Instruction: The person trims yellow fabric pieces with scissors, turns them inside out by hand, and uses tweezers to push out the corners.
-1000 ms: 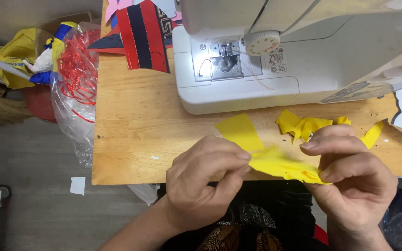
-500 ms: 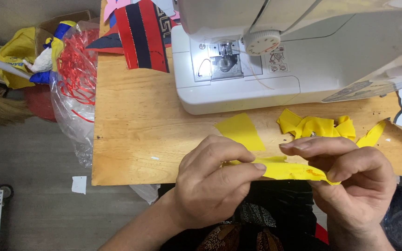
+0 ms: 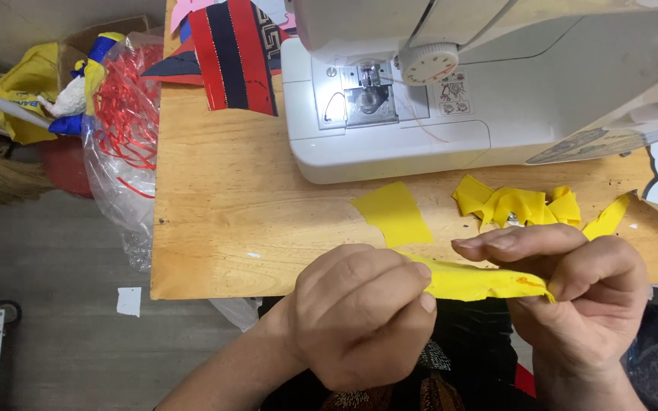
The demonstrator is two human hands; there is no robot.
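Yellow fabric strip (image 3: 481,280): held in the air just off the near edge of the wooden table (image 3: 222,221), stretched between both hands. It looks folded or rolled lengthwise; the fold line itself is hard to read.

Left hand (image 3: 359,323): fingers curled tight, pinching the strip's left end between thumb and forefinger. Right hand (image 3: 573,289): closed on the right end, forefinger laid out straight along the top of the cloth.

Progress, as judged: folding seems under way and not settled, since both hands are needed to keep the shape. No stitching visible on this piece. One flat yellow piece (image 3: 394,213) lies on the table just beyond the strip, and a crumpled heap of yellow scraps (image 3: 523,204) sits to its right, apparently unprocessed.

White sewing machine (image 3: 451,99) stands behind, lamp lit over the needle plate, nothing under the foot. Red and dark striped cloth (image 3: 237,49) lies at the far left corner. Clear plastic bag with red strands (image 3: 127,129) hangs beside the table.

Not readable: the strip's underside, the thumbs' exact grip, the machine's upper body (cut off), and the table's right end.
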